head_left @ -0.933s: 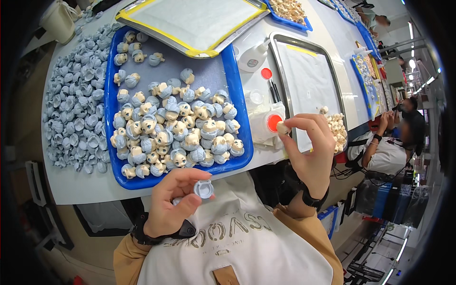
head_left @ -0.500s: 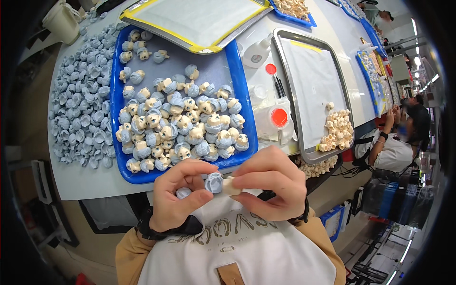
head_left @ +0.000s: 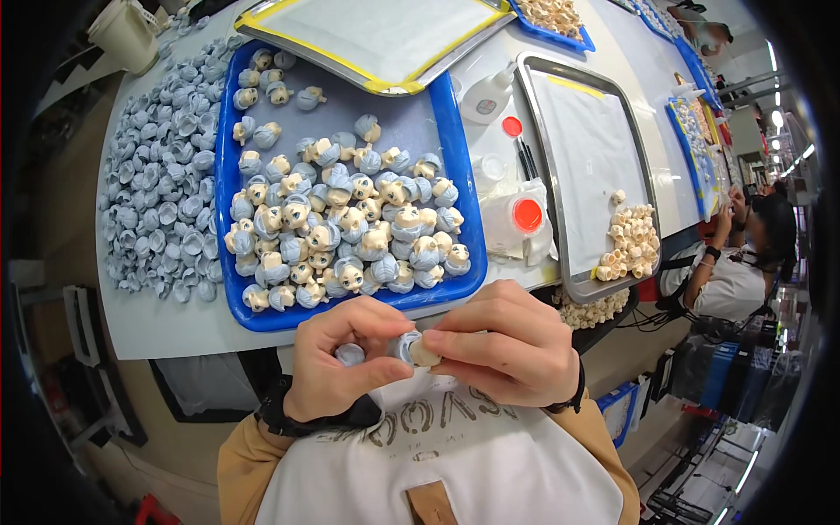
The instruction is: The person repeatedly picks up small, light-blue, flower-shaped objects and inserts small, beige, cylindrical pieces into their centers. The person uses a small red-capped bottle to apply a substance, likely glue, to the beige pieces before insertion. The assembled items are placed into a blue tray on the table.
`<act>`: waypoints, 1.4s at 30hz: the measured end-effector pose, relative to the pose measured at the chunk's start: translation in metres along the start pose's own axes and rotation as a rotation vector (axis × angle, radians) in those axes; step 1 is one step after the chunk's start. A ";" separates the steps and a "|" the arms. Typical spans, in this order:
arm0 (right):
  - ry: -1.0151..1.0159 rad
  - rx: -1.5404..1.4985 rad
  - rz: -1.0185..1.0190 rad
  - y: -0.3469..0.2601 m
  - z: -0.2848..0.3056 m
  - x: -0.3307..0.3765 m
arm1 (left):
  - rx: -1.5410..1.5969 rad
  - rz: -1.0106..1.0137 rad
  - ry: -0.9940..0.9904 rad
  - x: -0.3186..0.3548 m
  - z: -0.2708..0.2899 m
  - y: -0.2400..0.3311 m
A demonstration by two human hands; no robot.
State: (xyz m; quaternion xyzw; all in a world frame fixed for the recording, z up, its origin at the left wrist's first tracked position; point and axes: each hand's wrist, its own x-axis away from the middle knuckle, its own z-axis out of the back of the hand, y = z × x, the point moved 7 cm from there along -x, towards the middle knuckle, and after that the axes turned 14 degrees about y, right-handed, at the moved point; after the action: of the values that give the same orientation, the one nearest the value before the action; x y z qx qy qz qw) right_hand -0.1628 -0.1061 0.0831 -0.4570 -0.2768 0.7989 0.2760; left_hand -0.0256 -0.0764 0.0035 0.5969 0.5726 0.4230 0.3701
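Note:
In front of my chest, my left hand [head_left: 337, 359] pinches a pale blue doll hair piece [head_left: 404, 346] between thumb and forefinger. A second blue hair piece [head_left: 350, 353] is tucked in its curled fingers. My right hand [head_left: 503, 346] grips a cream doll head part [head_left: 423, 353], which touches the hair piece. Just beyond my hands is a blue tray [head_left: 479, 254], holding many doll heads [head_left: 350, 276] with blue hair and painted eyes. Left of it lies a wide heap of loose blue hair pieces [head_left: 162, 184].
A metal tray [head_left: 569, 157] at right holds cream parts [head_left: 632, 241]. Between the trays stand a white squeeze bottle [head_left: 487, 94], a red-topped container [head_left: 516, 216] and brushes [head_left: 526, 157]. A yellow-taped tray [head_left: 376, 39] overlaps the blue tray's far edge. Another person [head_left: 735, 271] sits at right.
The hair piece has turned from showing its hollow to lying edge-on against the cream head part. Both hands have come closer together. The whole view has shifted slightly.

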 end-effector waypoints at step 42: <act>0.150 0.149 0.177 -0.005 -0.014 0.004 | -0.080 0.239 -0.153 0.009 -0.001 -0.017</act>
State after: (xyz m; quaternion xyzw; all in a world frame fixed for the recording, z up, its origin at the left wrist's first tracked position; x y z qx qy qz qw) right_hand -0.1513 -0.0971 0.0779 -0.5162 -0.1539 0.8022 0.2574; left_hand -0.0328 -0.0658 -0.0116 0.6761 0.4501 0.4400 0.3831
